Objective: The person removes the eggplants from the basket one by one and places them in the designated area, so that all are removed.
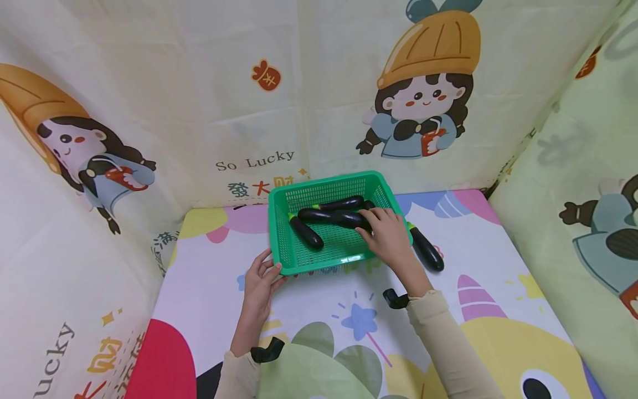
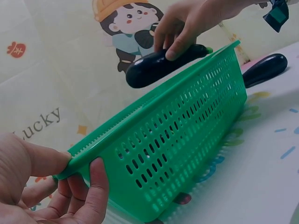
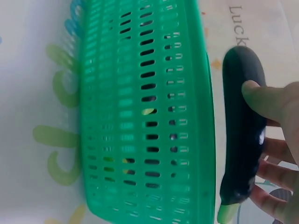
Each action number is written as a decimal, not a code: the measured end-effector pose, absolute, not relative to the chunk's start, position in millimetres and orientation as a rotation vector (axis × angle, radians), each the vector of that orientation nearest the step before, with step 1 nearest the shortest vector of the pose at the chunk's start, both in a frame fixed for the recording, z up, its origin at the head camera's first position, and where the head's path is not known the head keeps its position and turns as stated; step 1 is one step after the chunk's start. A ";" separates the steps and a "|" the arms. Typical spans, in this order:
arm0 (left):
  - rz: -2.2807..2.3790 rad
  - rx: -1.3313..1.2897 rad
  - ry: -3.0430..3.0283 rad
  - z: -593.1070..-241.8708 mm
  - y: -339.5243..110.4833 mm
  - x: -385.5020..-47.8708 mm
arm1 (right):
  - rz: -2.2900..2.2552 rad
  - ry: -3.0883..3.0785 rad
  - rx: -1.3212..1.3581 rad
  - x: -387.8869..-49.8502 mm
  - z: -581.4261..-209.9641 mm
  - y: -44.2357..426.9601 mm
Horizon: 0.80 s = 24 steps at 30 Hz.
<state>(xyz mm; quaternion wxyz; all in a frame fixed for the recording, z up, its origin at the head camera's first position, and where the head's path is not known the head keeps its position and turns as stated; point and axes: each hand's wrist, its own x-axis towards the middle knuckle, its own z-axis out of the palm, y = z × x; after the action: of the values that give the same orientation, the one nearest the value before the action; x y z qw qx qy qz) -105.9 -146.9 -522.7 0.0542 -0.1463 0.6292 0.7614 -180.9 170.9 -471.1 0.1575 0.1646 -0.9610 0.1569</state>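
A green plastic basket [image 1: 326, 265] with slotted walls holds several dark eggplants, one of them a short eggplant [image 1: 305, 231] slanting at its left side. My left hand [image 1: 260, 280] grips the basket's near left corner, thumb over the rim and fingers beneath it, as the left wrist view shows. Above the basket's right part, my right hand [image 1: 391, 238] holds an eggplant [image 2: 159, 67] between thumb and fingers. In the right wrist view this eggplant [image 3: 243, 121] is just beyond the rim, its green stem end towards the bottom.
Outside the basket, another eggplant [image 1: 426, 248] lies against its right side on the patterned tablecloth [image 1: 319, 316]. Printed cloth walls [image 1: 329, 111] rise behind the basket and at both sides. The basket's far edge is close to the back wall.
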 end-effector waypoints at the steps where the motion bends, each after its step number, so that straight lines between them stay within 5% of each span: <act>1: 2.313 -0.445 1.911 -522.7 -146.9 -105.9 | 0.452 -2.738 0.450 -180.6 -471.0 172.4; 24: 2.323 -0.440 1.906 -523.7 -146.7 -105.2 | 0.623 -2.521 0.075 -179.5 -485.7 211.3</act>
<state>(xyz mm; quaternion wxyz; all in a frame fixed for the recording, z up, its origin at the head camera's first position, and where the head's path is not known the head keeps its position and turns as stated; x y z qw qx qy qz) -105.2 -146.7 -523.7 0.0523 -0.1447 0.6266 0.7640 -179.5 211.3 -485.7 0.2685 0.0279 -0.9348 0.2309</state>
